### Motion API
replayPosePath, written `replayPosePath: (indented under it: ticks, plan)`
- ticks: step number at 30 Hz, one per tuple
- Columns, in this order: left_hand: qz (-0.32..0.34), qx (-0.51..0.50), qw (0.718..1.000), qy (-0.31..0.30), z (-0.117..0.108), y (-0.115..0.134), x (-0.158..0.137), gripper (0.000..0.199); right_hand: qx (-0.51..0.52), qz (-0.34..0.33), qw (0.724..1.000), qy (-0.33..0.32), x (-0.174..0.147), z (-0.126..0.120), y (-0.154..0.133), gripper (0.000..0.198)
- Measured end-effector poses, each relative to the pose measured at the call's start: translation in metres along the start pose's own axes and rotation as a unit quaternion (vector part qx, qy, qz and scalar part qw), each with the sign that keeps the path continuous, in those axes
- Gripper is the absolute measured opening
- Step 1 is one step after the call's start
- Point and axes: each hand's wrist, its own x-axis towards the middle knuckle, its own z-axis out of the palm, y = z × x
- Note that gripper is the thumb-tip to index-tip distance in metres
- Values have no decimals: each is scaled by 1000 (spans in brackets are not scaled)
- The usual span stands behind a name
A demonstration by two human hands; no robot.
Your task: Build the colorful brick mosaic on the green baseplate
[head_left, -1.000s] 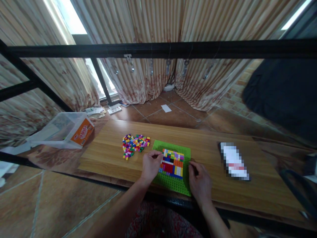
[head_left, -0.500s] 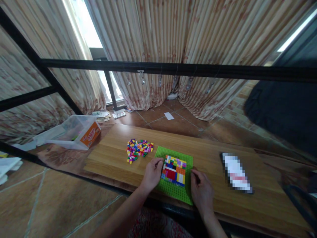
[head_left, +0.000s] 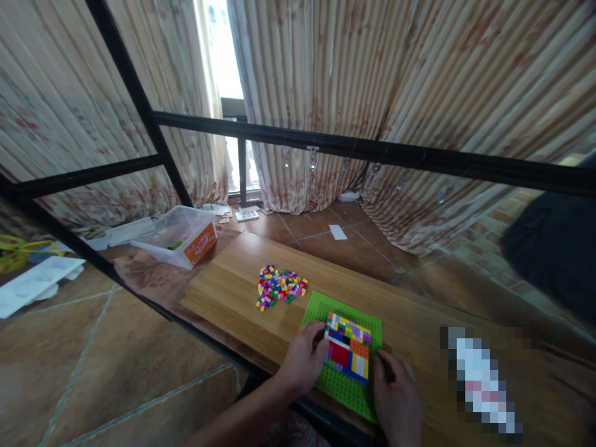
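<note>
Green baseplate (head_left: 319,308) lies on the wooden board (head_left: 223,292) with a multicoloured brick panel (head_left: 348,346) on it. Left hand (head_left: 302,360) pinches the panel's left edge; right hand (head_left: 398,391) rests curled at the plate's right edge. Loose bricks (head_left: 279,287) lie nearby.

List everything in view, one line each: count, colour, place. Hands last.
green baseplate: one, green, on the wooden board's near edge
brick panel: one, multicoloured, on the baseplate
loose bricks: one pile, multicoloured, left of the baseplate
wooden board: one, light brown
plastic box: one, clear with orange label, far left
metal frame: black bars, beyond the board
curtains: striped beige, background
left hand: touching the panel's left edge
right hand: at the baseplate's right edge
</note>
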Motion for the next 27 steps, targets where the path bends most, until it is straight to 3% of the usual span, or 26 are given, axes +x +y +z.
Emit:
replayPosePath:
  ticks: [5,10,17,22,27]
  plan:
    - [9,66,994,82,-26,-7,22,27,-12,18,1000,-10,-1,1,4,50]
    - [77,223,959,157,-57,-14,61,24,-17,22,1000,-8,-1,2,5,50]
    - [63,384,915,104,-64,-25,86,13,-6,11,1000,-2,-1,2,4,48]
    - [65,351,927,111,-66,-29,87,17,8,20,1000,-10,-1,2,3,45]
    - [32,189,974,120,-66,-18,74,12,34,38,999,-6,1,1,0,43]
